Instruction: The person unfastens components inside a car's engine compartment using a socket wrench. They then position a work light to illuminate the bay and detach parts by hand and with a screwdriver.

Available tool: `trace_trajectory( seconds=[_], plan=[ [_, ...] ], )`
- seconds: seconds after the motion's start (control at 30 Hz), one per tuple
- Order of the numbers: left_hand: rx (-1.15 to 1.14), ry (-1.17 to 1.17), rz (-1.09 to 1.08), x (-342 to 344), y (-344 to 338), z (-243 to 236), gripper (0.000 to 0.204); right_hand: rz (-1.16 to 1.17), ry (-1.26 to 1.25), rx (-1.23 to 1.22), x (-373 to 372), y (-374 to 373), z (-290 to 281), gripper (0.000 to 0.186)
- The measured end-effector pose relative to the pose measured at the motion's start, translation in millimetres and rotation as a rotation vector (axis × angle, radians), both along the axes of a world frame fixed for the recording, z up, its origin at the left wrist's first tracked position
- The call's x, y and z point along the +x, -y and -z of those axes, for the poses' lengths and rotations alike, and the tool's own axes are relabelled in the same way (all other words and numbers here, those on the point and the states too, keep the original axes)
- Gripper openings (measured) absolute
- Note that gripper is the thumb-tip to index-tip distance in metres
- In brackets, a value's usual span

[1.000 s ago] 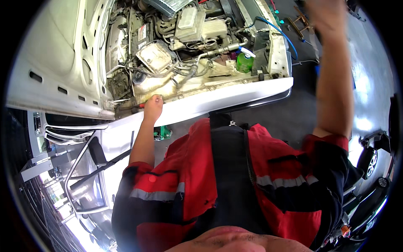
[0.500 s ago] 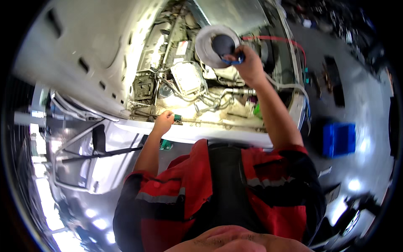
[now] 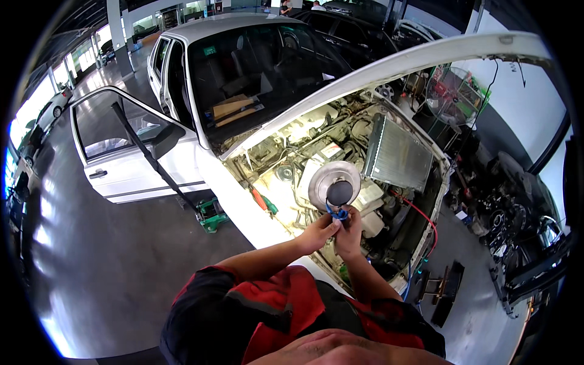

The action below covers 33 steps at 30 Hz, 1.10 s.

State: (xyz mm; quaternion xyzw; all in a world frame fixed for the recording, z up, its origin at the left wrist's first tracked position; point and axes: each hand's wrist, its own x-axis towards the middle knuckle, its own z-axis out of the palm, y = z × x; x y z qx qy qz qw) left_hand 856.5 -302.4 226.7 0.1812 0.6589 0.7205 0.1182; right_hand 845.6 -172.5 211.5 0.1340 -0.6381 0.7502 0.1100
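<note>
Over the engine bay (image 3: pixel 292 198) of a white car, both my hands meet at a blue looped piece (image 3: pixel 338 213) that looks like a strap or cable; its exact kind is unclear. My left hand (image 3: pixel 319 233) pinches it from the left. My right hand (image 3: pixel 349 234) closes on it from the right, fingertips nearly touching those of the left. Just beyond them lies a silver, disc-shaped part (image 3: pixel 317 185) with a dark round centre, resembling a brake disc. A tool with a red and green handle (image 3: pixel 260 199) rests on the bay's left edge.
The raised bonnet (image 3: pixel 462 52) arches over the bay's far side. A finned radiator (image 3: pixel 398 152) leans at the right, with a red hose (image 3: pixel 429 222) below it. The car's left door (image 3: pixel 143 173) stands wide beside a green floor jack (image 3: pixel 210 216). Parts crowd the right.
My left hand has left the green-handled tool at the bay's edge and joined my right hand at the blue piece. My view has tilted up, showing the windscreen and workshop.
</note>
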Motion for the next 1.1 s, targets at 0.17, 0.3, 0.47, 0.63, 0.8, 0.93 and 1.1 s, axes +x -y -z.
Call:
trace_trajectory(
  seconds=[0.17,0.3,0.47,0.63,0.8,0.93,1.1],
  plan=[
    [0.438,0.414,-0.016,-15.3,25.8,12.4,0.043,0.004,0.033,0.060,0.0,23.8,-0.7,0.040],
    [0.327,0.417,-0.102,-46.7,52.4,30.0,0.040,0.047,-0.163,0.362,-14.1,40.8,4.2,0.044],
    [0.325,0.543,-0.034,-60.1,86.1,42.0,0.037,0.060,-0.201,0.498,-29.9,55.4,25.7,0.045],
    [0.328,0.684,0.063,-81.7,115.3,49.2,0.041,0.059,-0.076,0.573,-35.3,65.4,36.9,0.039],
    [0.188,0.632,0.098,-93.8,119.1,62.9,0.041,0.094,-0.026,0.696,-37.6,64.9,31.2,0.037],
    [0.006,0.572,0.047,-95.5,108.1,60.7,0.039,-0.014,0.044,0.728,-52.1,40.8,42.6,0.042],
    [-0.227,0.425,-0.052,-101.3,102.5,79.3,0.041,0.018,0.111,0.715,-56.3,1.7,60.4,0.048]
  ],
)
